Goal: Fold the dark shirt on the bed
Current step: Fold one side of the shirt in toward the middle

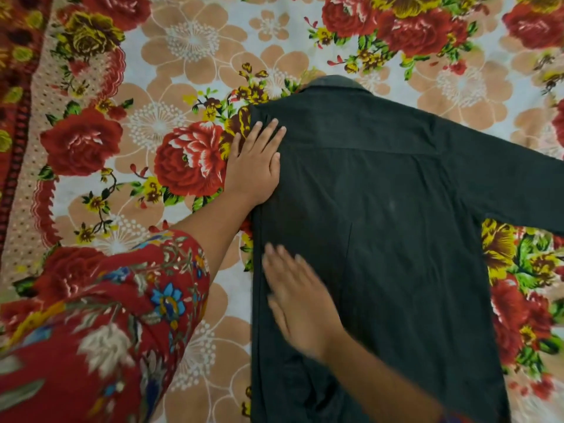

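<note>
The dark shirt (396, 239) lies back-up on the flowered bedsheet (189, 71), collar at the far end. Its left side is folded in, giving a straight left edge; the other sleeve stretches out to the right. My left hand (254, 164) lies flat with straight fingers on the shirt's upper left edge, near the shoulder. My right hand (300, 300), blurred, rests flat with spread fingers on the folded part lower down.
The sheet with red roses and beige flowers covers the whole view. A dark red patterned border (18, 117) runs along the left side. My red floral sleeve (106, 331) fills the lower left corner.
</note>
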